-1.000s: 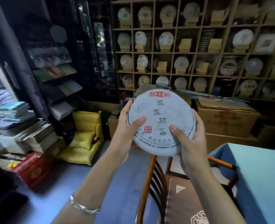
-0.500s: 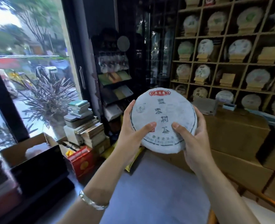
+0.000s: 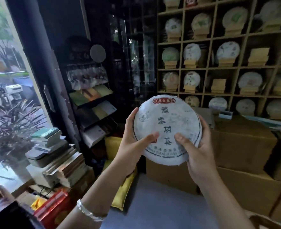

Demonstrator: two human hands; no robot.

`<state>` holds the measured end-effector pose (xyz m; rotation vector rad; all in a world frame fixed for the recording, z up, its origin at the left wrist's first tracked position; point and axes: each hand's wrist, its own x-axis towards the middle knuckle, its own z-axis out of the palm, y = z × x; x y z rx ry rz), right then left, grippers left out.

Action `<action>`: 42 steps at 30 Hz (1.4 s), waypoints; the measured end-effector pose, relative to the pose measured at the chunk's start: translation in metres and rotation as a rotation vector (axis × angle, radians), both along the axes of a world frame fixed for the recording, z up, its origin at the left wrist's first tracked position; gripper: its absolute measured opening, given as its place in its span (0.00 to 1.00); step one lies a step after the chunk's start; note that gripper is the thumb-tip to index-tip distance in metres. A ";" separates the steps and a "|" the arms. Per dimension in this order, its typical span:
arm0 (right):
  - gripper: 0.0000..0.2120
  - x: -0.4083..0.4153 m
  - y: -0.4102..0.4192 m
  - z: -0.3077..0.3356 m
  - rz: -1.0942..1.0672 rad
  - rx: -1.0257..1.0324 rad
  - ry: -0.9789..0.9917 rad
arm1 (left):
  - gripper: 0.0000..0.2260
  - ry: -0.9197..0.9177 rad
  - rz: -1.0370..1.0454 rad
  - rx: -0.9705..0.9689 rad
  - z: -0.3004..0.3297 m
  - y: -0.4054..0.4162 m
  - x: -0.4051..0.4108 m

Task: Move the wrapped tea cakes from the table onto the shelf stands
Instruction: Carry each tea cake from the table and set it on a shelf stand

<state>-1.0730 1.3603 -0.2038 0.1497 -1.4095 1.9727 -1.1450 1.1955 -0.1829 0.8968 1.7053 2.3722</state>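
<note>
We grip the tea cake [image 3: 167, 129] upright between left hand [image 3: 133, 142] and right hand [image 3: 196, 152]; an empty stand [image 3: 218, 85] waits up-right of it.

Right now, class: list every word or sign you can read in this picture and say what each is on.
"酸枣树茶": large dark characters running down the wrapper of the tea cake, held by the left hand and right hand.
Red banner at the cake's top: characters too blurred to read.
Ring of Latin letters along its lower edge: blurred.
Shelf cakes: print too small.
</note>
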 end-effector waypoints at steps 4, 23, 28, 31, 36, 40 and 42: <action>0.35 -0.019 0.035 0.009 -0.117 0.074 -0.003 | 0.37 -0.024 -0.102 0.038 0.004 0.043 -0.037; 0.41 -0.159 0.282 0.028 -0.705 0.047 -0.089 | 0.32 -0.042 -0.579 -0.001 0.022 0.362 -0.244; 0.29 -0.221 0.357 0.049 -0.720 0.057 -0.100 | 0.33 -0.011 -0.565 0.042 0.043 0.441 -0.310; 0.24 -0.248 0.393 0.058 -0.723 0.074 -0.181 | 0.32 0.012 -0.525 0.079 0.044 0.476 -0.338; 0.22 -0.280 0.455 0.064 -0.753 0.096 -0.305 | 0.32 0.048 -0.486 0.080 0.036 0.528 -0.383; 0.17 -0.317 0.506 0.051 -0.638 0.128 -0.345 | 0.36 0.038 -0.455 0.065 0.026 0.570 -0.417; 0.19 -0.339 0.533 0.045 -0.589 0.132 -0.343 | 0.37 0.036 -0.430 0.056 0.022 0.593 -0.436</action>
